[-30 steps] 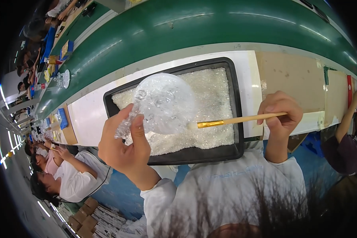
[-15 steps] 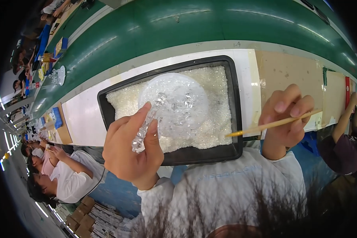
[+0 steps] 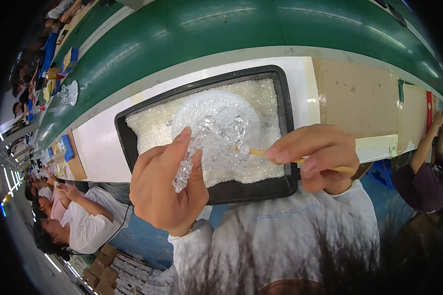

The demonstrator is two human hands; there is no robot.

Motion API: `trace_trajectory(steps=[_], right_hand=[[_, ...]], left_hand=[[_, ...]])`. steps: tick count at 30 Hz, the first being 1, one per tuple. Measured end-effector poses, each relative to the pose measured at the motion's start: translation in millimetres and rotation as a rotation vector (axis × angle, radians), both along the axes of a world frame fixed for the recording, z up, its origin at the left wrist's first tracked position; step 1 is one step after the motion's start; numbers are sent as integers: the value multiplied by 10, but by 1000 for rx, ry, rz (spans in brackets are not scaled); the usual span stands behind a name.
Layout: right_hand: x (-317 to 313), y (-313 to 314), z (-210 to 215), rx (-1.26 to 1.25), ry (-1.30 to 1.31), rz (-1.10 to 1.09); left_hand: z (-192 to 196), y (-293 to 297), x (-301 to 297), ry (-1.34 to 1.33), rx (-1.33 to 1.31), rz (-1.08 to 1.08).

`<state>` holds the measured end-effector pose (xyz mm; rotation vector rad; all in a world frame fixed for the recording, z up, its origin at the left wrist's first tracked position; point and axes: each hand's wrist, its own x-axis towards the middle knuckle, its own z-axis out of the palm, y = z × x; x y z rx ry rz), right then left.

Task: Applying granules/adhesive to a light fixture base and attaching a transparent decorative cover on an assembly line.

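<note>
**Clear crystal-studded ornament held over the bead tray**

Clear ornament (image 3: 209, 132) is basically a see-through plastic dome on a knobbly, faceted stem that looks like a string of stacked crystals. Little clear stones are stuck across the dome in a loose cluster, so the whole thing is glassy and sparkly, and hard to separate from what's behind it. It's held up just above the black tray (image 3: 125, 142), tilted, stem end pointing down toward the person.

Left hand (image 3: 165, 189) is wrapped around the stem, thumb and fingers closed on it. Right hand (image 3: 317, 157) pinches a thin wooden stick (image 3: 261, 153) between thumb and fingers, and the stick's tip carries one small clear bead that's touching the dome near its middle.

Tray is full of loose clear crystals, sitting on a white sheet (image 3: 101, 157) beside the green conveyor belt (image 3: 280, 29). Other people sit along the line on the left.
</note>
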<state>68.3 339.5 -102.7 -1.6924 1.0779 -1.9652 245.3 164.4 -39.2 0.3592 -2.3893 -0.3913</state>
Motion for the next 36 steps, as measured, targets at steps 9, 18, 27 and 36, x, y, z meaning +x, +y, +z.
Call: trace_trajectory(steps=[9,18,27,36], right_hand=[[10,-10,49,-12,-28,-11],[26,-11,-34,-118,-73,-96],[-3,74,-51,-133,47,-367],[9,124,-83,-139,160,-666]], left_hand=[[-4,25,-13,-18,-3,41],[-5,26,-11,-16,-28,83],[-12,64,-9,-44,9,166],[-63,68,4,49,96,249]])
